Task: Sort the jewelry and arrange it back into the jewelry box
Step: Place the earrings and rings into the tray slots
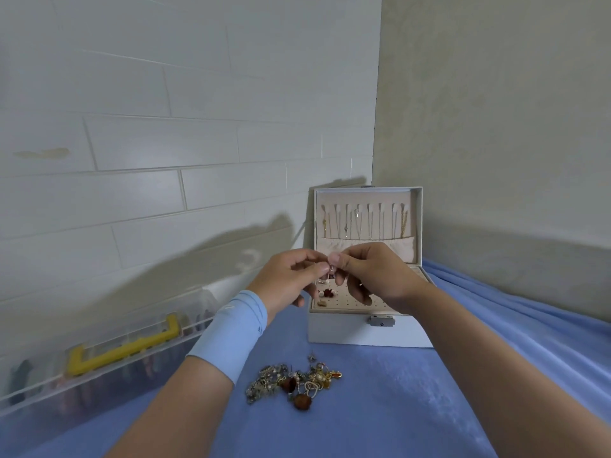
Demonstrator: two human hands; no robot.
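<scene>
A white jewelry box (357, 332) stands open on the blue cloth, its raised lid (367, 223) hung with several thin chains. Its top tray is a perforated earring panel (344, 300) holding a few small pieces at the left. My left hand (287, 276) and my right hand (373, 272) meet just above that tray. Together they pinch a small dangling earring (331, 271) between thumbs and fingertips. A tangled pile of jewelry (294, 380), with chains, pearls and reddish-brown stones, lies on the cloth in front of the box.
A clear plastic organizer case (99, 368) with a yellow handle lies along the left wall. Blue cloth (363, 408) covers the surface. The box sits near the corner where the tiled wall meets a plain wall on the right.
</scene>
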